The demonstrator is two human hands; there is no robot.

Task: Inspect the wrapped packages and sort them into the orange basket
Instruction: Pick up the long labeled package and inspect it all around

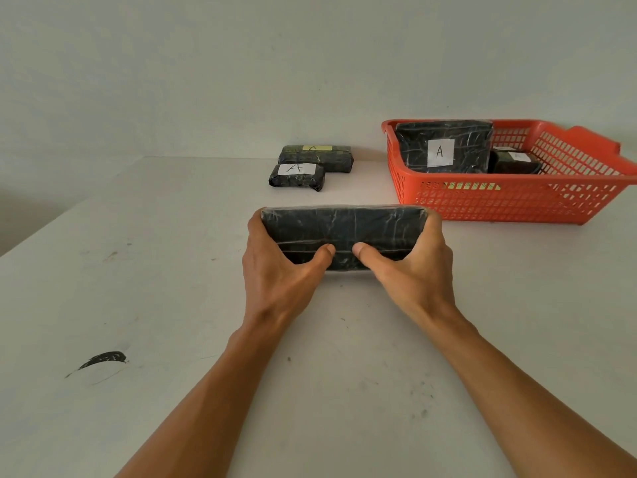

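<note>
Left hand [275,267]: gripped the package's [341,232] left end, thumb laid across its near face. Right hand [415,270]: mirrored on the right end. Both forearms bare, extended forward, converging.

Both hands are out in front at the middle of the white table [172,305], the left hand [275,270] on the left end and the right hand [413,270] on the right end of a long black plastic-wrapped package [344,232], thumbs on its near face. Beyond it, toward the wall, two small dark wrapped packages lie touching: the white-labelled small package [296,177] in front and slightly left, the yellow-labelled small package [317,157] just behind it. To the right of those, at the table's far right, sits the orange plastic lattice basket [499,205]. In it, a large black wrapped package with a white label [444,146] leans at the left side, a smaller dark package [515,162] just to its right.
</note>
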